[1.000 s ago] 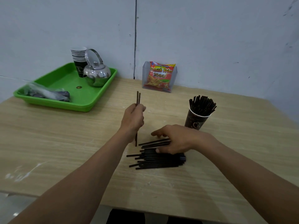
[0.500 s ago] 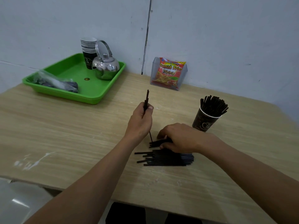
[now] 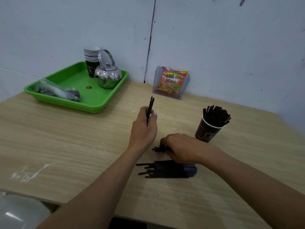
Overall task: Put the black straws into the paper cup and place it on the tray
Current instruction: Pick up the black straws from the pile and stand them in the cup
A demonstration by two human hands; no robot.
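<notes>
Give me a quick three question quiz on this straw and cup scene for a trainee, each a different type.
1. True or false: the paper cup of straws stands on the green tray.
2. Which hand holds black straws upright? A left hand, B right hand.
3. Fill in: the loose straw pile lies on the ____.
Key: 1 false; 2 A; 3 table.
</notes>
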